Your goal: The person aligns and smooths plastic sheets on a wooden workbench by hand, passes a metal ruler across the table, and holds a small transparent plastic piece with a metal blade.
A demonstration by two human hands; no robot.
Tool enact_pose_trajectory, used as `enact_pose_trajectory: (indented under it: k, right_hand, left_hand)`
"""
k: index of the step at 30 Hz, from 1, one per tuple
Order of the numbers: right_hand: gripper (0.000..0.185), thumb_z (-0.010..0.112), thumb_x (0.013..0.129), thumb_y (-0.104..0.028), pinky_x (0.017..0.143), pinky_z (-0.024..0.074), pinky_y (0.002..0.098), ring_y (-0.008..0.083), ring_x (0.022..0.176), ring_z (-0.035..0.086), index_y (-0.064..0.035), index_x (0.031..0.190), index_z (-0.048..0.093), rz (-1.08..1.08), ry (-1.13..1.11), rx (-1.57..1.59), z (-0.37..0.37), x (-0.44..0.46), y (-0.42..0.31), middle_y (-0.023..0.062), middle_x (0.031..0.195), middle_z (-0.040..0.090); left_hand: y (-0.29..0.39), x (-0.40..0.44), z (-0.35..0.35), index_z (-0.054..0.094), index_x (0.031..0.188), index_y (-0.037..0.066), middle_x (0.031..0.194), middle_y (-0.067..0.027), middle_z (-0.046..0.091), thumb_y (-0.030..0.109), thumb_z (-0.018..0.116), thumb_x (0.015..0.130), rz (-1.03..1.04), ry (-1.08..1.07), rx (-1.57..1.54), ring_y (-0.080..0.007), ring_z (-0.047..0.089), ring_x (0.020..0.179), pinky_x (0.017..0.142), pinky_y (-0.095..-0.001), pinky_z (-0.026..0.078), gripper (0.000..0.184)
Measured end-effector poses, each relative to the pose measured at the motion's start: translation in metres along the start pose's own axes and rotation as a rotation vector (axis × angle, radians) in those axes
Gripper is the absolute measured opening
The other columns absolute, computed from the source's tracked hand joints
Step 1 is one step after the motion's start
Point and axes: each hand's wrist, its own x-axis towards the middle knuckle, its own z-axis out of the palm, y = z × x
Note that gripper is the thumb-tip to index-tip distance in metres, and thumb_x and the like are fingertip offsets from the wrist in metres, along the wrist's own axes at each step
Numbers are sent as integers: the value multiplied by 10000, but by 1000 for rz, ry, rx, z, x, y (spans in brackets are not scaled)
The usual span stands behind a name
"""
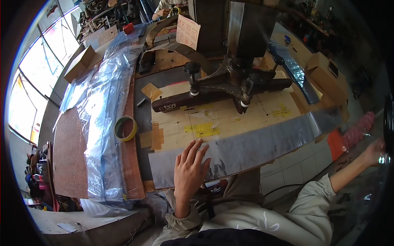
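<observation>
My left hand (pixel 191 170) rests with fingers spread on a long grey strip (pixel 254 148) along the front edge of the work board. Its fingertips reach the pale board (pixel 168 127), which bears yellow and brown tape. Far to the right, my right hand (pixel 375 152) is stretched out at the dark edge of the view, beside a dark round object (pixel 388 127). Its fingers are blurred and partly hidden, so what it holds cannot be made out. A dark metal press arm (pixel 223 92) stands over the board, beyond my left hand.
A yellow tape roll (pixel 125 128) lies on the brown board (pixel 69 151) at left, beside clear plastic sheets (pixel 102 110). Cardboard boxes (pixel 328 78) and a blue plastic-wrapped strip (pixel 297 74) are at right. Another person's hand (pixel 161 14) shows at the top.
</observation>
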Motion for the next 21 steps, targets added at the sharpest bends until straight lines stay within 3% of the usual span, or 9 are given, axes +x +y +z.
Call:
enact_pose_trajectory:
  k: [2,6,9,11,12,14,16,19,21]
  right_hand:
    - [367,422,913,-375,509,373,290,162,533,391,-28,876,536,-134,69,13,-44,6,-25,82,660,432]
    - [310,446,936,-311,437,339,233,100,464,400,-19,957,547,-149,203,-533,79,-84,-39,30,600,449]
    - [275,465,953,-263,383,314,191,53,413,407,-12,1019,556,265,-69,-755,217,-184,-14,-9,554,462]
    - [203,516,951,-207,329,262,174,19,359,386,-35,1049,563,731,-350,-616,278,-233,10,-3,536,509]
    - [207,527,948,-206,323,277,194,39,332,391,-39,1067,553,1103,-462,-718,295,-244,16,29,541,549]
    - [243,534,939,-165,319,306,218,62,340,442,-41,1147,516,1340,-608,-673,317,-278,37,53,553,573]
    - [334,523,933,-117,330,347,235,92,362,500,-74,1257,456,1427,-730,-661,340,-298,41,57,566,578]
    - [427,500,927,-68,347,383,248,104,383,534,-122,1337,394,1307,-773,-575,349,-313,44,59,591,588]
    - [428,485,928,-54,369,407,255,107,388,539,-130,1340,398,1383,-745,-506,349,-315,46,55,613,595]
  left_hand:
    - [0,0,1,561,1189,116,1313,-50,515,233,598,859,4,7,6,-245,447,1242,948,-381,377,353]
    - [2,0,0,561,1182,105,1294,-76,522,214,611,853,21,20,28,-255,450,1238,966,-393,370,350]
    - [9,1,1,564,1167,82,1273,-102,529,191,631,835,101,60,31,-273,473,1211,953,-405,393,356]
    - [26,0,-3,565,1156,67,1258,-114,535,172,645,822,175,50,-93,-286,501,1178,931,-414,422,359]
    - [36,0,-7,568,1138,45,1263,-134,533,164,656,808,223,-6,-308,-303,546,1118,892,-413,461,362]
    - [59,-10,-7,470,1271,27,1283,-170,527,204,667,821,168,-249,-657,-331,545,1138,944,-404,440,522]
    - [75,-22,0,340,1377,15,1289,-171,532,196,638,856,64,-392,-973,-328,526,1179,988,-393,400,627]
    - [92,-43,15,242,1423,2,1279,-174,546,172,608,876,-206,-314,-1211,-314,512,1207,1017,-384,365,680]
    - [93,-45,17,312,1385,-6,1261,-175,558,137,612,865,-222,-195,-1171,-306,509,1214,1010,-380,372,618]
